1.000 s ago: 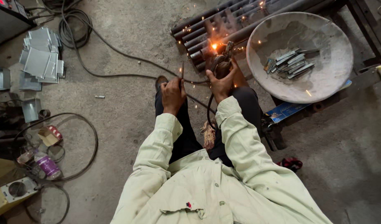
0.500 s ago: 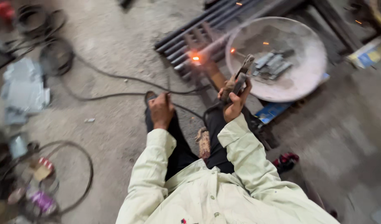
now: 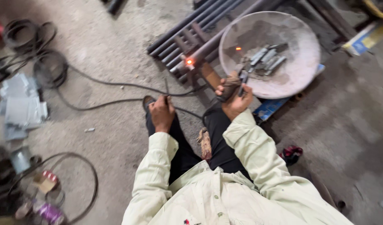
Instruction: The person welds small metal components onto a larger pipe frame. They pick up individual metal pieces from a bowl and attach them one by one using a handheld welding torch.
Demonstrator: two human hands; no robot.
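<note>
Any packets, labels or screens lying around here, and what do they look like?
Flat blue printed card: under the metal bowl's near edge, beside the right hand.
Blue and yellow box: top right, rectangular.
Small purple-labelled bottle: bottom left, blurred.
No screens.

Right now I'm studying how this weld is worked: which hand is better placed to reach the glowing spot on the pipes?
Probably the right hand: it holds the welding holder close by the glowing spot on the dark pipes. The left hand rests lower, pinching a thin rod.
</note>
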